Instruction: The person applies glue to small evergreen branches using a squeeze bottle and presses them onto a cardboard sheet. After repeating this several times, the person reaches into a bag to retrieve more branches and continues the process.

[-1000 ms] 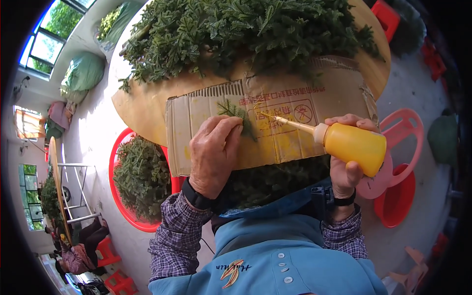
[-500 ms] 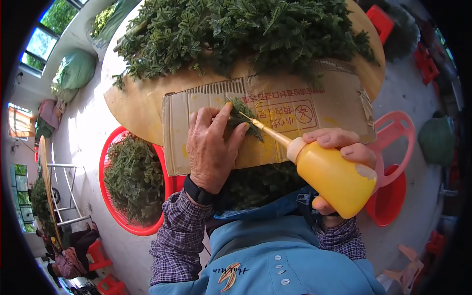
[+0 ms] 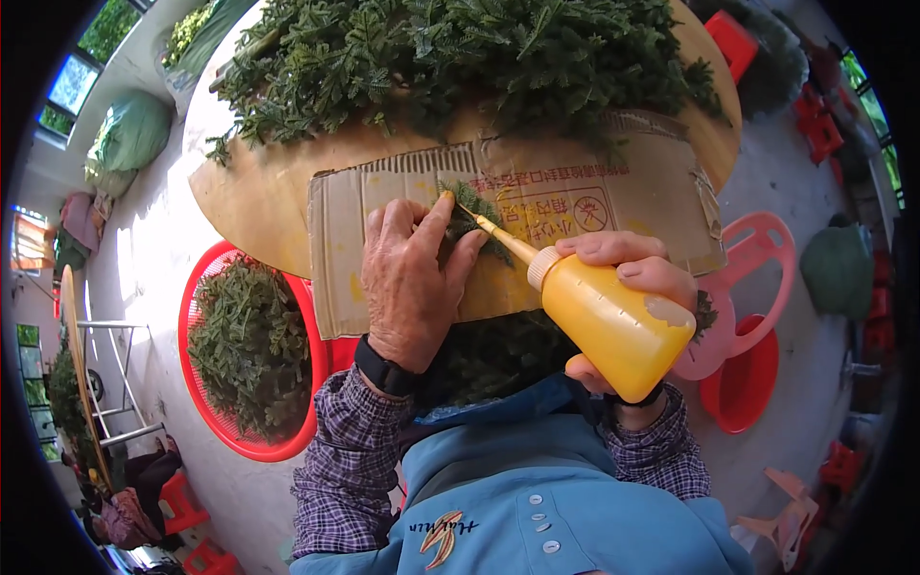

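Observation:
My left hand [image 3: 414, 273] rests on a flattened cardboard sheet [image 3: 345, 225], thumb and forefinger closed on a small green fir sprig [image 3: 468, 199]. In my right hand [image 3: 640, 273] is a yellow squeeze bottle [image 3: 618, 331], tilted with its thin nozzle pointing up and left. The nozzle's tip lies at the sprig, beside my left fingertips. Whether anything flows from it is too small to tell. Yellow smears mark the cardboard.
Fir branches [image 3: 460, 67] are heaped across the round wooden table [image 3: 287, 177]. A red basket [image 3: 206, 412] full of sprigs stands at left; more greenery [image 3: 498, 359] lies below the cardboard. A pink chair [image 3: 771, 278] and a red bucket [image 3: 752, 383] are at right. Someone sits far left.
My right hand has carried the bottle left and slightly up, so its nozzle reaches further along the sprig. My left hand keeps its grip. The whole view has shifted slightly.

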Demonstrator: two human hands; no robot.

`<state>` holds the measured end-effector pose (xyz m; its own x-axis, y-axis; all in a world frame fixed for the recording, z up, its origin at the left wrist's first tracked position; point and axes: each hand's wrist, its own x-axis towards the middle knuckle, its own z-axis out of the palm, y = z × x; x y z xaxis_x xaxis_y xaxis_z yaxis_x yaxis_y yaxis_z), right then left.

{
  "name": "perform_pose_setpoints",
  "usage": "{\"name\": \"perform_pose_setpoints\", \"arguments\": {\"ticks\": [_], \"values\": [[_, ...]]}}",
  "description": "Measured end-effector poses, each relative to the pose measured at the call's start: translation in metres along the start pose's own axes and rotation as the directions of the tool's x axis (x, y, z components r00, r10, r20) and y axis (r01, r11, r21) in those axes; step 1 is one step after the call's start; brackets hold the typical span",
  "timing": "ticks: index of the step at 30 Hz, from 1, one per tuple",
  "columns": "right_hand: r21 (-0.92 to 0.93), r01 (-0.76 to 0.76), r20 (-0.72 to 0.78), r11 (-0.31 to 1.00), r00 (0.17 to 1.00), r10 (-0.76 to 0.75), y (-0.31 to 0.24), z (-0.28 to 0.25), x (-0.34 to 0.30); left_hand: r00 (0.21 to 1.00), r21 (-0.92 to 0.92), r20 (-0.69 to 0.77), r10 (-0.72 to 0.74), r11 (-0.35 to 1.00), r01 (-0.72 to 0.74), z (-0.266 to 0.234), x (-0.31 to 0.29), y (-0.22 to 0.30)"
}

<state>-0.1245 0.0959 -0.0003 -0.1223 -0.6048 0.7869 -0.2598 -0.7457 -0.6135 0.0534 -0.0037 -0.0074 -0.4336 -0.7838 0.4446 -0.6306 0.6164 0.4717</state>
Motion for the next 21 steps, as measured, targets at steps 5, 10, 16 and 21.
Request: {"name": "perform_pose_setpoints", "arguments": {"ticks": [5, 10, 16, 21], "values": [[0.004, -0.009, -0.005, 1.0, 1.0, 0.009, -0.001, -0.002, -0.002, 1.0, -0.016, 0.03, -0.008, 1.0, 0.009, -0.001, 0.001, 0.002], [-0.038, -0.081, 0.04, 0.996, 0.996, 0.083, -0.011, -0.008, -0.004, 0.999, -0.004, 0.039, 0.013, 1.0, -0.013, -0.004, 0.0, 0.003], [-0.007, -0.076, 0.008, 0.997, 0.997, 0.076, -0.017, -0.011, -0.008, 1.0, 0.01, 0.022, 0.018, 1.0, -0.018, -0.003, -0.001, 0.002], [-0.002, -0.106, -0.021, 0.994, 0.994, 0.106, -0.027, -0.016, -0.015, 1.0, 0.024, 0.012, 0.027, 0.999, -0.027, -0.001, -0.002, 0.002]]}}
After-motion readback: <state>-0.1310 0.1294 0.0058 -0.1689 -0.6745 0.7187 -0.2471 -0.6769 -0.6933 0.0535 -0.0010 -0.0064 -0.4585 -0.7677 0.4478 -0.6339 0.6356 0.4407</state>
